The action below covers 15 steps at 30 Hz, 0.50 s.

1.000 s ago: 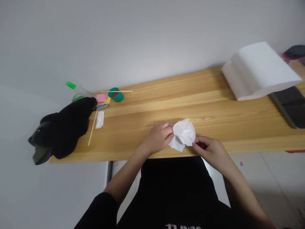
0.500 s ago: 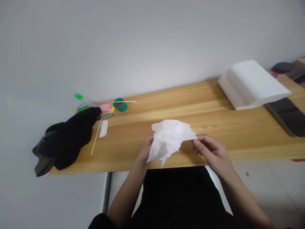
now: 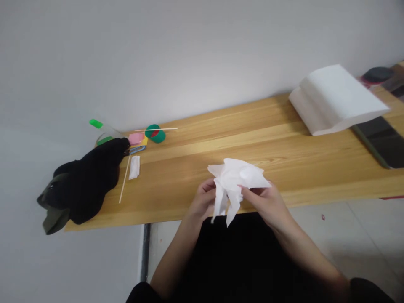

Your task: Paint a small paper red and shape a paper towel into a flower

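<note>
Between my two hands is a crumpled white tissue (image 3: 235,174), held just over the near edge of the wooden table (image 3: 176,181). Its corners stick out, and two torn-looking strips hang down at the front. My left hand (image 3: 203,200) grips it from the left, the fingertips partly hidden behind the paper. On the other side my right hand (image 3: 265,202) pinches it, with the thumb pressed on the front and the other fingers underneath.
A stack of white paper towels (image 3: 337,101) lies at the right, partly over a dark phone (image 3: 383,143). At the left are a black cloth bundle (image 3: 91,181), a thin stick (image 3: 125,179), a small white packet (image 3: 134,167), a green cup (image 3: 159,135) and a pink block (image 3: 136,138).
My right hand has come inward, from the tissue's outer corner to its middle, thumb now on the front. The tissue is bunched more tightly, and the view has shifted slightly.
</note>
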Each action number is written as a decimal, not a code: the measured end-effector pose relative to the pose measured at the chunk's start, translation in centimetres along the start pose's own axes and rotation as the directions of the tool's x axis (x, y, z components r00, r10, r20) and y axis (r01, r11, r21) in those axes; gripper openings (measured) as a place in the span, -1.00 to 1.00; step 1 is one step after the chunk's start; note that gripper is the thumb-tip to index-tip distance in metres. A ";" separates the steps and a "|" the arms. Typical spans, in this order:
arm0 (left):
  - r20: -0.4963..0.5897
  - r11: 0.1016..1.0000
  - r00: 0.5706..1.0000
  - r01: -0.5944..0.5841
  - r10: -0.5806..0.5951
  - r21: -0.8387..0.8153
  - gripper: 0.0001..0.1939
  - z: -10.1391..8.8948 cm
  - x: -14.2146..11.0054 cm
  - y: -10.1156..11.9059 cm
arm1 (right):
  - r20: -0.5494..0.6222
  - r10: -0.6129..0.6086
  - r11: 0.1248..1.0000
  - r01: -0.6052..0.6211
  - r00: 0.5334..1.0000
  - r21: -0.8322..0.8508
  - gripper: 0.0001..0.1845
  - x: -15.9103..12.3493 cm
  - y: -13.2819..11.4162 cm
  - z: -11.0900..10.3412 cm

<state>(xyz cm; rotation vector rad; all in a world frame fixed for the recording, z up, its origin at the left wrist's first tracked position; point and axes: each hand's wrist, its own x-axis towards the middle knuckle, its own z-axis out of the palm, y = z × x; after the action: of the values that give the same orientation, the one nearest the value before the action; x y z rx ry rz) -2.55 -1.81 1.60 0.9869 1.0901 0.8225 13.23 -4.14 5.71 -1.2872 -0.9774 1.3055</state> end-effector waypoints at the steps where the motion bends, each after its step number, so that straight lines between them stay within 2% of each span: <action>1: -0.002 0.998 1.000 0.015 -0.015 -0.062 -0.53 0.1 -0.1 0.2 | -0.014 -0.018 0.999 0.018 1.000 -0.030 -0.74 -0.1 0.0 0.0; 4: -0.023 0.981 1.000 0.002 -0.007 -0.192 -0.54 0.3 -0.4 0.8 | -0.040 -0.086 0.987 0.080 0.995 -0.138 -0.85 -0.4 -0.1 -0.1; 8: 0.004 0.988 0.990 -0.140 0.141 -0.061 -0.70 0.4 -0.7 1.8 | 0.011 -0.130 0.960 0.129 0.991 -0.250 -0.92 -0.8 -0.3 -0.4; 10: 0.031 0.984 0.984 -0.176 0.176 0.005 -0.74 0.5 -0.8 2.3 | 0.063 -0.129 0.950 0.142 0.990 -0.277 -0.94 -1.0 -0.4 -0.6; 12: 0.014 0.987 0.987 -0.158 0.158 -0.005 -0.75 0.6 -0.9 2.4 | 0.097 -0.102 0.949 0.126 0.990 -0.290 -0.91 -1.2 -0.5 -0.6; 15: -0.083 0.987 0.994 -0.081 0.071 -0.136 -0.77 0.7 -0.9 2.0 | 0.104 -0.066 0.962 0.091 0.992 -0.257 -0.88 -1.3 -0.5 -0.5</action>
<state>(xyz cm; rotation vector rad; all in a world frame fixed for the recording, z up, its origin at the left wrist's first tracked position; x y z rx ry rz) -2.20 -2.08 3.91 0.8898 1.0512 0.9927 13.68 -5.36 6.41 -1.3790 -1.2893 1.2138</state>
